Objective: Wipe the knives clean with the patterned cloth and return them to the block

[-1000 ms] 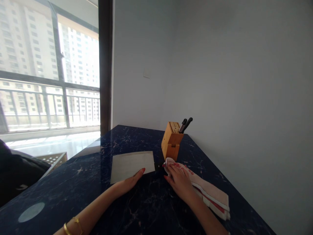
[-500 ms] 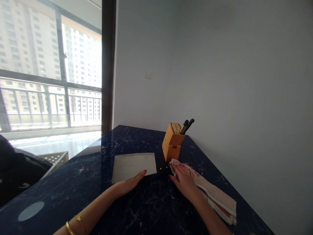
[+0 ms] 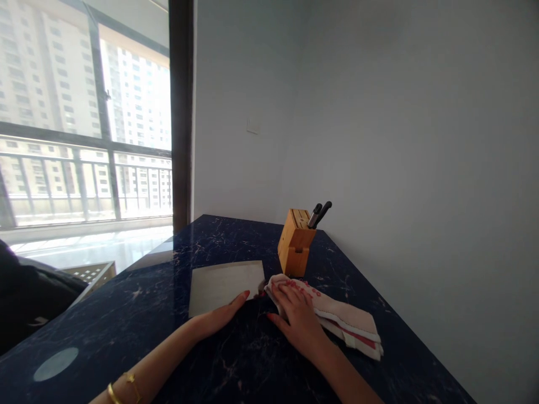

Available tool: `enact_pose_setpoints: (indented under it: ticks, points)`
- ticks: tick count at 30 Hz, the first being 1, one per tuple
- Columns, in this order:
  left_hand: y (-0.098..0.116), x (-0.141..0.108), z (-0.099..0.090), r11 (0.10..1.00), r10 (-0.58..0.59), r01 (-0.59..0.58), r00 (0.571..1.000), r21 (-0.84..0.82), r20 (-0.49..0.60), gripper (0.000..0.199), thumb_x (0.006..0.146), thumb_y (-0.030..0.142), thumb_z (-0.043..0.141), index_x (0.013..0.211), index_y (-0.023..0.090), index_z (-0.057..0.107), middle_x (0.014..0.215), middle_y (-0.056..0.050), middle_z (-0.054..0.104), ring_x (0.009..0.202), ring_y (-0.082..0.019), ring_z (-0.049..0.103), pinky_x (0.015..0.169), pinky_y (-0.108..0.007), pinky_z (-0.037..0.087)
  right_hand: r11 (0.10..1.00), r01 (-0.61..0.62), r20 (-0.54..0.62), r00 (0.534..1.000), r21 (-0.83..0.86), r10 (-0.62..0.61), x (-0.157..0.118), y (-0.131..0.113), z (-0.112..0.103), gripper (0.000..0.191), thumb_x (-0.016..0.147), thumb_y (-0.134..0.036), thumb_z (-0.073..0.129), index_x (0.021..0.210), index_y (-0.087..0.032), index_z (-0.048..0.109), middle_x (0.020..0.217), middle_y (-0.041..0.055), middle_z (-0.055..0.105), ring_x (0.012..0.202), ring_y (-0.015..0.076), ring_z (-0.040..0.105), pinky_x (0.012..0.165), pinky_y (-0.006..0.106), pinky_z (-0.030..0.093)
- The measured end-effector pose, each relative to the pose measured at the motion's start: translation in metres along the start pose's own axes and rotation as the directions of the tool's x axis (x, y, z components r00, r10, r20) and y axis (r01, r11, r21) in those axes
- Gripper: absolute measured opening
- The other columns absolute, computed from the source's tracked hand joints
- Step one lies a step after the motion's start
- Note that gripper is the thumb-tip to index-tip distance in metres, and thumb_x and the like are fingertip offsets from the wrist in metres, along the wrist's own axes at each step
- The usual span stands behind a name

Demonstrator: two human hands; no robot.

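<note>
A cleaver with a broad pale blade (image 3: 229, 283) lies in front of me, its handle pointing right. My left hand (image 3: 223, 315) grips the blade's near lower edge, the thumb on top; the other fingers are hidden underneath. A pink and white folded towel (image 3: 341, 314) with red patterns sits to the right. My right hand (image 3: 295, 317) presses on the towel's left end, fingers curled over it. That end now covers the cleaver's handle. Just behind the towel stands a wooden knife block (image 3: 293, 241) with two black-handled knives (image 3: 320, 214) in it.
Everything rests on a dark blue marbled table (image 3: 236, 365). A pale round spot (image 3: 56, 363) shows at the table's left. A grey wall (image 3: 400, 168) runs along the right side. Beyond the left edge are a dark bag-like object (image 3: 31, 303) and large windows (image 3: 135, 101).
My right hand has moved left with the towel, drawing it across the cleaver's black handle, which showed before. My left hand stays on the blade.
</note>
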State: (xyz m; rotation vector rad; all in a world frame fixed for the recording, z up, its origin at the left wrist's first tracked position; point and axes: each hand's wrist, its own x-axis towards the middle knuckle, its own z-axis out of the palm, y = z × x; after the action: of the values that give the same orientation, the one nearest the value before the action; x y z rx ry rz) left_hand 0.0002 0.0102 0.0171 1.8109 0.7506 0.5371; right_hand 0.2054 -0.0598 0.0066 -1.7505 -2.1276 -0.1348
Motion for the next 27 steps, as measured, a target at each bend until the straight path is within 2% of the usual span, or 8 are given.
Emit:
enact_pose_setpoints:
  ticks: [4,11,20,27]
  points:
    - [0.004,-0.001,0.002,0.997,0.035,-0.028,0.994,-0.071,0.1,0.063,0.083,0.062,0.022,0.125,0.021,0.045,0.129,0.003,0.045,0.124,-0.018,0.033,0.108,-0.029,0.015,0.999,0.046,-0.012,0.999,0.002,-0.046,-0.002,-0.006,0.001,0.052,0.083,-0.049,0.042,0.131,-0.035,0.029,0.131,0.0002,0.04,0.121,0.0208,0.031,0.1,0.041,0.018]
    - [0.002,0.001,0.002,0.998,0.019,-0.01,0.99,-0.064,0.136,0.061,0.085,0.059,0.02,0.128,0.022,0.039,0.134,0.004,0.038,0.126,-0.018,0.029,0.108,-0.031,0.015,0.999,0.02,-0.056,0.998,-0.033,-0.021,0.002,-0.006,0.005,0.05,0.082,-0.047,0.045,0.129,-0.035,0.033,0.13,0.0008,0.042,0.119,0.0219,0.034,0.099,0.044,0.019]
    - [0.005,0.002,0.002,0.991,0.135,-0.13,0.981,-0.042,0.142,0.056,0.087,0.054,0.019,0.13,0.022,0.037,0.139,0.006,0.028,0.129,-0.016,0.022,0.109,-0.03,0.007,0.996,-0.001,-0.106,0.994,-0.093,-0.009,0.006,-0.008,0.005,0.047,0.084,-0.048,0.04,0.128,-0.031,0.036,0.128,0.0015,0.044,0.117,0.0207,0.036,0.099,0.041,0.02]
    - [-0.019,0.009,-0.002,0.996,0.071,-0.067,0.995,-0.058,0.067,0.055,0.086,0.055,0.024,0.128,0.023,0.04,0.137,0.004,0.033,0.127,-0.019,0.026,0.109,-0.032,0.008,0.991,-0.096,-0.087,0.992,-0.098,0.087,0.009,0.012,0.011,0.05,0.084,-0.05,0.039,0.128,-0.028,0.037,0.129,0.0038,0.044,0.117,0.023,0.037,0.1,0.047,0.015]
